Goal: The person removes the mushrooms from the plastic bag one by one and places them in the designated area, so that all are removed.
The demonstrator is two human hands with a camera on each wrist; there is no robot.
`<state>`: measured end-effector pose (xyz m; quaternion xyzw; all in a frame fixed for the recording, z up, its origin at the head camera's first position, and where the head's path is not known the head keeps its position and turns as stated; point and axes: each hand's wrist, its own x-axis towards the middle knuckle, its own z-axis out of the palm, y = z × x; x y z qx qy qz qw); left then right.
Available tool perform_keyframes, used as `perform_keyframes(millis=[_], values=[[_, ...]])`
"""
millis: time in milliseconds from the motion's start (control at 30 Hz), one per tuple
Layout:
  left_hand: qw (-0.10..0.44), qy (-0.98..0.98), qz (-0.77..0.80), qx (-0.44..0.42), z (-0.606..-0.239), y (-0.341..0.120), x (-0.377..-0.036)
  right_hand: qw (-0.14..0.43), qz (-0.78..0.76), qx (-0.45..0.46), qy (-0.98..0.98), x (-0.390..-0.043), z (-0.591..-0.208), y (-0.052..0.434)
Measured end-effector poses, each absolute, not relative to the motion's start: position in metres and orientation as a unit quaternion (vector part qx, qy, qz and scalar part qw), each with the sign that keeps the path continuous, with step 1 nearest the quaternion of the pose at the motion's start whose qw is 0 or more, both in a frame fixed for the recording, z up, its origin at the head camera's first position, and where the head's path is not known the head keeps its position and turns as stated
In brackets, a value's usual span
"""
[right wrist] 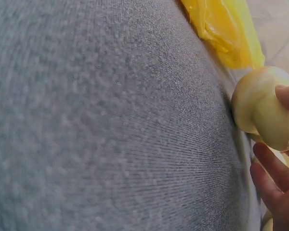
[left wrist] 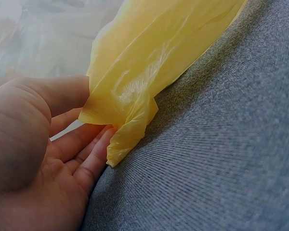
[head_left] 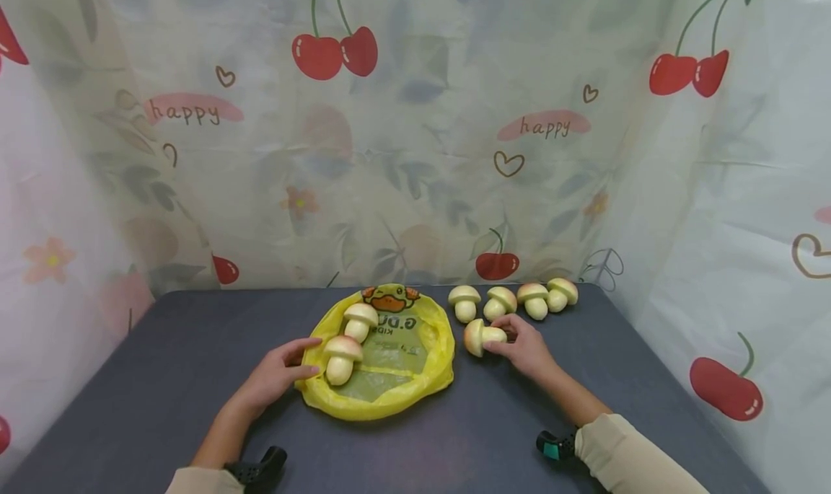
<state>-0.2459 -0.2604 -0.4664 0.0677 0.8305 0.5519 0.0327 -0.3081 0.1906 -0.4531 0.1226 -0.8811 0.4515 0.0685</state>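
Observation:
A yellow plastic bag (head_left: 396, 370) lies spread flat on the grey table (head_left: 493, 422), with two toy mushrooms (head_left: 340, 358) (head_left: 358, 319) resting on it. My left hand (head_left: 295, 362) pinches the bag's left edge; in the left wrist view my thumb lies over the folded yellow plastic (left wrist: 135, 96) and my fingers (left wrist: 86, 154) lie under it. My right hand (head_left: 505, 342) grips a mushroom (head_left: 476, 337) that lies on its side just right of the bag. The right wrist view shows its pale cap (right wrist: 260, 108) between my fingertips (right wrist: 274, 175).
Several more mushrooms (head_left: 513, 301) stand in a row at the back of the table, behind my right hand. A cherry-print curtain (head_left: 415, 155) closes off the back and both sides. Bare grey cloth lies in front of the bag.

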Motion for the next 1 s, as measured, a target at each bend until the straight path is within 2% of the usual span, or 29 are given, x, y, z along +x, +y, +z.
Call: perform_keyframes(millis=[1000], values=[[0.038, 0.829, 0.553, 0.078, -0.4631, -0.2597, -0.2426, 0.077, 0.402, 0.108, -0.906, -0.3161, -0.4567, 0.1855]])
